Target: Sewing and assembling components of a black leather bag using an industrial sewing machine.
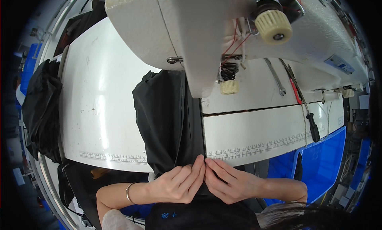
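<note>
A black fabric piece [161, 114] lies on the white table, its far end passing under the sewing machine [139, 27]. Down its right side runs a straight edge with a toothed strip [203, 130] that looks like zipper tape. At the table's front edge my left hand [177, 183] is closed, thumb and fingers pinching the near end of this edge. My right hand [227, 183] pinches the same edge from the other side, its fingertips almost touching the left ones. The machine's head hides its needle and presser foot.
Right of the machine lie a wrench [275, 76], a red-handled tool [295, 90] and a black-handled screwdriver [313, 128]. A blue bin [326, 162] stands below the table's right side. More black fabric [41, 110] hangs at the left edge. Ruler marks [258, 150] run along the front.
</note>
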The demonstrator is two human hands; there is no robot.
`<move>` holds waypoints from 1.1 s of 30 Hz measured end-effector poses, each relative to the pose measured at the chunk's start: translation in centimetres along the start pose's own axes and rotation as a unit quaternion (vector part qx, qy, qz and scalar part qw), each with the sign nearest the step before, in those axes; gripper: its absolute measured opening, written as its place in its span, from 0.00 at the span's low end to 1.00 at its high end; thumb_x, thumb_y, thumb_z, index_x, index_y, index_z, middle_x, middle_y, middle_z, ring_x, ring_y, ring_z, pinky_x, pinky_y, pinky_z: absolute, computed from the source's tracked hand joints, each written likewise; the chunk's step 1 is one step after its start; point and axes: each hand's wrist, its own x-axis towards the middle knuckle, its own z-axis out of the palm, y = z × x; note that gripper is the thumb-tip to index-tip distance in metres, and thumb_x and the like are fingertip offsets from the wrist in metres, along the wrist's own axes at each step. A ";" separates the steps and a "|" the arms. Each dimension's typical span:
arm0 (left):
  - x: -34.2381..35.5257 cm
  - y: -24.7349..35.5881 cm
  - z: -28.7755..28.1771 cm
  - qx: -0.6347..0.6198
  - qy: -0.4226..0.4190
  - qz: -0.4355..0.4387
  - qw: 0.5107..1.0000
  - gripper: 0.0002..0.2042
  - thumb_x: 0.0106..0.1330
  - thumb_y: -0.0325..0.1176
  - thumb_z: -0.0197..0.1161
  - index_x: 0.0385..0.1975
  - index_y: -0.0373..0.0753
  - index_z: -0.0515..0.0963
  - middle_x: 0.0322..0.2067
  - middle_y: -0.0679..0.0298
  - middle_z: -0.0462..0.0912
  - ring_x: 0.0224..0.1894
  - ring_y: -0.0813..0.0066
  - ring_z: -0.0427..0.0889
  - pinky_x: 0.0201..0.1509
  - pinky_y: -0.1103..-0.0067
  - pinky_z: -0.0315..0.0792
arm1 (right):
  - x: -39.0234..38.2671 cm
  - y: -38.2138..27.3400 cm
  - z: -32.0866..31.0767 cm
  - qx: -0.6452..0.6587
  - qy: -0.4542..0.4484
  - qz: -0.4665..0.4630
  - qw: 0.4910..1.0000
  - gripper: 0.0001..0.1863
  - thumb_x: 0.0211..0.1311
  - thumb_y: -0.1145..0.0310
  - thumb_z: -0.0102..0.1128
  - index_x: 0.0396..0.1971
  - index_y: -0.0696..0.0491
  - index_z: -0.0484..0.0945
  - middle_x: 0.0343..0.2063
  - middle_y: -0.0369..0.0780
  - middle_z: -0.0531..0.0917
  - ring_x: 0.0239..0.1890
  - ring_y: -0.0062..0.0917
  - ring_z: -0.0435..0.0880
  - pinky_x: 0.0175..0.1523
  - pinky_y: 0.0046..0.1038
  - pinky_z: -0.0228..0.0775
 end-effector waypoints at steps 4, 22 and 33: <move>-0.1 0.0 0.3 -0.005 0.004 -0.009 1.000 0.11 0.47 0.22 0.59 0.31 0.28 0.80 0.37 0.50 0.82 0.23 0.81 0.72 0.24 0.90 0.65 | 0.1 0.0 -0.1 0.007 -0.001 0.004 1.000 0.15 0.50 0.65 0.51 0.31 0.60 0.78 0.38 0.47 0.79 0.47 0.41 0.78 0.57 0.38 0.69; 1.2 -2.8 0.7 -0.062 0.009 -0.028 0.998 0.15 0.43 0.27 0.57 0.32 0.28 0.79 0.38 0.52 0.80 0.24 0.79 0.71 0.24 0.89 0.66 | 1.3 2.6 -0.8 -0.083 -0.043 -0.022 0.995 0.15 0.48 0.65 0.52 0.32 0.61 0.78 0.38 0.46 0.79 0.48 0.40 0.78 0.58 0.39 0.68; 2.9 -7.4 2.2 -0.070 0.032 -0.063 0.995 0.20 0.39 0.28 0.57 0.34 0.25 0.76 0.39 0.49 0.77 0.27 0.73 0.71 0.28 0.84 0.70 | 2.6 6.7 2.0 -0.035 0.017 0.056 0.998 0.14 0.41 0.64 0.56 0.29 0.55 0.78 0.34 0.42 0.78 0.43 0.36 0.77 0.55 0.39 0.69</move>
